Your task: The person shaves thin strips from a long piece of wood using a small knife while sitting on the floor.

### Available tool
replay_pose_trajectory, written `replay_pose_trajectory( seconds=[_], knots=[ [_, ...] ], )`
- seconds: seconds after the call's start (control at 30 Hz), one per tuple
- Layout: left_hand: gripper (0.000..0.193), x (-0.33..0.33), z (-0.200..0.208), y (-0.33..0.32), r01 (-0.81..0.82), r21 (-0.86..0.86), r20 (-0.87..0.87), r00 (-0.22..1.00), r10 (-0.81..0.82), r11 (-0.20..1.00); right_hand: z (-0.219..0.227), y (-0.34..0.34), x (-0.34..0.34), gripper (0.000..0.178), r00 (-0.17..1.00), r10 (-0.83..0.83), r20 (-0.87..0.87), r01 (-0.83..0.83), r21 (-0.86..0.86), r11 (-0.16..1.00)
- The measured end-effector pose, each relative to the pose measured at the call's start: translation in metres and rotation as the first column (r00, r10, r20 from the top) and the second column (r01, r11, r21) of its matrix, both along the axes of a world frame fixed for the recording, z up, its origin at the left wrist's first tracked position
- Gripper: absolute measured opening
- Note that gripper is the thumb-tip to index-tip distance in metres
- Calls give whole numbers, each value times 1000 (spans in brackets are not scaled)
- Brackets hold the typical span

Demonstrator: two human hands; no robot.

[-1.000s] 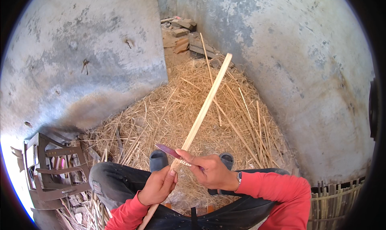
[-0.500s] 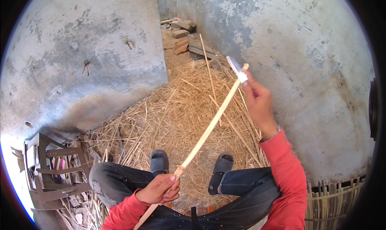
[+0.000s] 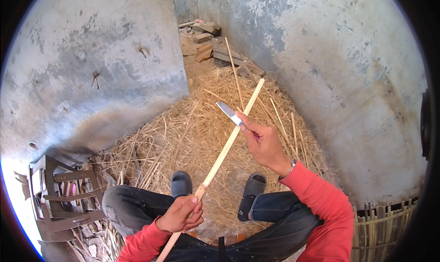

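A long pale bamboo strip slants from my lap up and away to the right, with a darker node partway along it. My left hand is wrapped round it just below that node. In my right hand is a knife with a short shiny blade pointing up and to the left. The blade lies across the strip's upper part, and my right thumb and fingers are close against the strip there. The strip's far end sticks out beyond the knife.
Shavings and thin strips cover the floor ahead, around my sandals. A broken wooden frame stands at the left. Worn walls rise on both sides, with bricks at the far corner. A slatted bamboo basket is at lower right.
My right hand has moved with the knife from the strip's far end down and left along it. My left hand keeps its hold at nearly the same place.
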State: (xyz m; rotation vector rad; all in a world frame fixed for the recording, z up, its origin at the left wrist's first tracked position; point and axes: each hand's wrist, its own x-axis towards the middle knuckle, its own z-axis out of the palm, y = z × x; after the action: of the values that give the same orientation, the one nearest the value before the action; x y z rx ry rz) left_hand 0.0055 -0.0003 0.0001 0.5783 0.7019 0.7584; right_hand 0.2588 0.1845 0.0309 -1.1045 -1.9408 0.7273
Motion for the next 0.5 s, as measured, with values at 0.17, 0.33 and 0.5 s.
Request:
replay_pose_trajectory(
  seconds=[0.17, 0.33, 0.5],
  knots=[
    [39, -2, 0, 5, -27, -7, 37, 999, 27, 1000, -14, -23, -13, 34, 995, 74, -62, -81, -116, 990],
    [40, -3, 3, 7, -96, -29, 47, 994, 98, 995, -12, -68, -40, 36, 956, 288, -50, -291, -98, 952],
    [41, -6, 3, 10, -101, -76, 100, 989, 108, 992, -15, -88, -48, 34, 913, 397, -97, -407, -146, 901]
  ],
)
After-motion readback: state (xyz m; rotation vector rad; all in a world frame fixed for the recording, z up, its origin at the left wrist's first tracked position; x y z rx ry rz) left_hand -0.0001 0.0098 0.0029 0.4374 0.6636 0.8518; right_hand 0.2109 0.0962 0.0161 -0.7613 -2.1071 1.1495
